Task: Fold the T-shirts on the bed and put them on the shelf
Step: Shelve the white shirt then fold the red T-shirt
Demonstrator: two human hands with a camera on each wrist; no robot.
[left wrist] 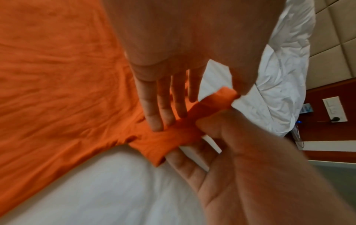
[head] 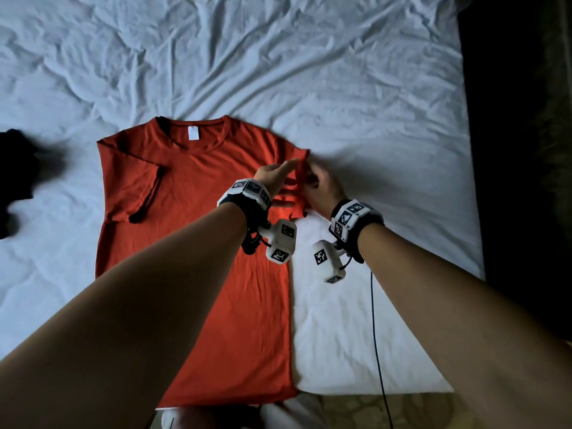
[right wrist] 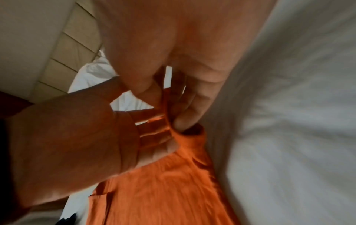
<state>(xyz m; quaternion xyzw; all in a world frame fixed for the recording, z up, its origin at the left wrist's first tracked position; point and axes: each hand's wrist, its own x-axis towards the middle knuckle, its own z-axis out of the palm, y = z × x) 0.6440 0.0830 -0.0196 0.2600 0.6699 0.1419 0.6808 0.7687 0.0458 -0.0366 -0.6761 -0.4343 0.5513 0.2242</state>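
Right hand (head: 322, 188) is pinching the orange T-shirt's (head: 198, 243) right sleeve (left wrist: 173, 137); left hand (head: 272, 178), fingers straight and spread, is pressing the sleeve flat on the bed (head: 371, 119).

One orange T-shirt (head: 198, 243) lies spread on one white-sheeted bed (head: 356, 88), worked by two hands, left (head: 272, 178) and right (head: 322, 187) (each wrist carrying one marker-covered band), beside one dark garment (head: 15, 181) at the edge.

left hand (head: 276, 175): fingers straight, extended | right hand (head: 322, 187): fingers curled, pinching
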